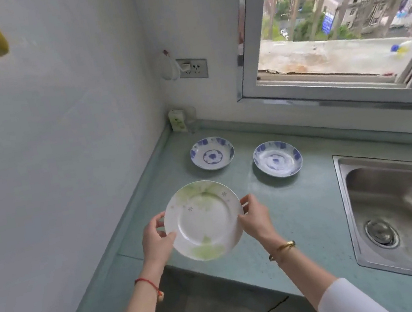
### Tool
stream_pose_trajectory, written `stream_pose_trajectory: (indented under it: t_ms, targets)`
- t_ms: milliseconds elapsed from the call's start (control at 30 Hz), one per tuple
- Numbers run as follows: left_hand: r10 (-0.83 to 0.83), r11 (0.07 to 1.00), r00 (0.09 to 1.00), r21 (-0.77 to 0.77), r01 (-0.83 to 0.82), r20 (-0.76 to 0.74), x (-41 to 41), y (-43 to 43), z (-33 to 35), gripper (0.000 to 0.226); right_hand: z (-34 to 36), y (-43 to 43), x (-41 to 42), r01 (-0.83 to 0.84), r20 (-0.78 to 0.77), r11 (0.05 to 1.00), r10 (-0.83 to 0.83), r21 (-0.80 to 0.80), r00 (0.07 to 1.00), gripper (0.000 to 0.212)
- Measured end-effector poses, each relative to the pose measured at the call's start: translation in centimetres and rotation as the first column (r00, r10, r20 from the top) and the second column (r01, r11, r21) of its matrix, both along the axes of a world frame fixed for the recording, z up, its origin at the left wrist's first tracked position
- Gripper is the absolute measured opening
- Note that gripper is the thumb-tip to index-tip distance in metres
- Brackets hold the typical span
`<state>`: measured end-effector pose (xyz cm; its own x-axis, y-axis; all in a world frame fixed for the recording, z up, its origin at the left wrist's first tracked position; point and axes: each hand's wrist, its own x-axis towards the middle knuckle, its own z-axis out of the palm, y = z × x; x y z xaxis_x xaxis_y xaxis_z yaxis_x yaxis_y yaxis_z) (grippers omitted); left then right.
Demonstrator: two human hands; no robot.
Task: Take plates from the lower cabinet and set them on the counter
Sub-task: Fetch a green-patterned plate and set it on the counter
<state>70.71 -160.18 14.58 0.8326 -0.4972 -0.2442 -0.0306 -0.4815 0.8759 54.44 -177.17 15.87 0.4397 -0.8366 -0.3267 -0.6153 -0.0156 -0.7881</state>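
My left hand [156, 241] and right hand [255, 219] grip opposite rims of the green-leaf plate [204, 220], fingers curled round its edge, above the near edge of the counter [303, 207]. Best practice: keep it level and lower it onto bare surface short of the corner blue dish [212, 153] and the sink-side blue dish [277, 158]. The print on the carton [176, 120] is illegible.
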Motion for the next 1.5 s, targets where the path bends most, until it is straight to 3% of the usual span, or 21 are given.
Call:
stream_pose_trajectory:
  t_ms: [400,667,1200,1500]
  targets:
    - [-0.084,0.980,0.996,0.179,0.090,-0.042,9.9,-5.6,-7.5,0.054,-7.1,-4.9,9.9,0.060,-0.156,0.986,-0.036,0.154,0.987,0.033]
    - [-0.126,0.959,0.988,0.246,0.144,-0.088,11.4,-6.5,-10.2,0.053,-8.7,-5.4,10.8,0.076,-0.209,0.981,-0.038,0.179,0.977,0.036]
    - [-0.131,0.958,0.983,0.239,0.159,-0.129,11.9,-6.1,-10.5,0.062,-9.4,-5.1,10.6,0.041,-0.214,0.982,-0.001,0.185,0.977,0.043]
    - [0.093,0.988,0.994,0.128,-0.084,-0.061,9.6,-2.6,-6.3,0.054,-6.6,-5.4,8.3,0.028,-0.085,0.993,-0.018,0.116,0.996,0.037]
